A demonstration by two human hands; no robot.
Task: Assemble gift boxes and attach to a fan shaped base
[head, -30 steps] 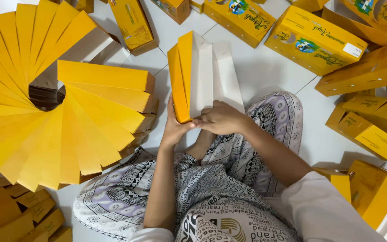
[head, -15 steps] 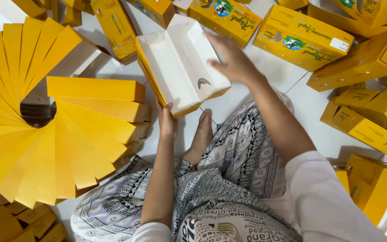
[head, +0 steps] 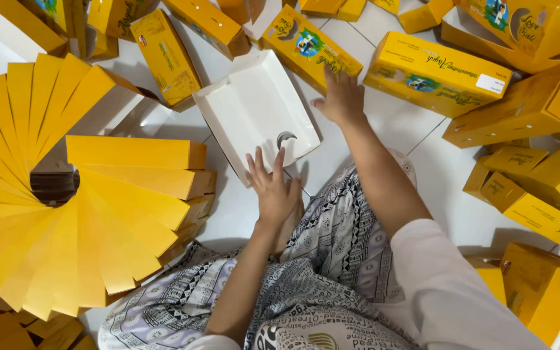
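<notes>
An opened carton (head: 254,107), white inside with yellow outer walls, lies flat on the white tiled floor in front of my knees. My left hand (head: 272,189) rests with spread fingers on its near edge, beside a small crescent cut-out. My right hand (head: 341,97) is stretched out past the carton's right corner. Its fingers lie flat against a closed yellow box with a picture label (head: 309,45). Neither hand grips anything. My patterned trousers (head: 332,259) fill the bottom of the view.
A fanned ring of flat yellow carton blanks (head: 53,207) fills the left side. Several closed yellow boxes lie around the back and right, among them a long box (head: 435,74) and another box (head: 163,55). More boxes (head: 539,194) crowd the right edge.
The carton, held folded and upright in both hands, has been opened and laid flat on the floor. My right hand has left it and moved right onto the closed yellow box.
</notes>
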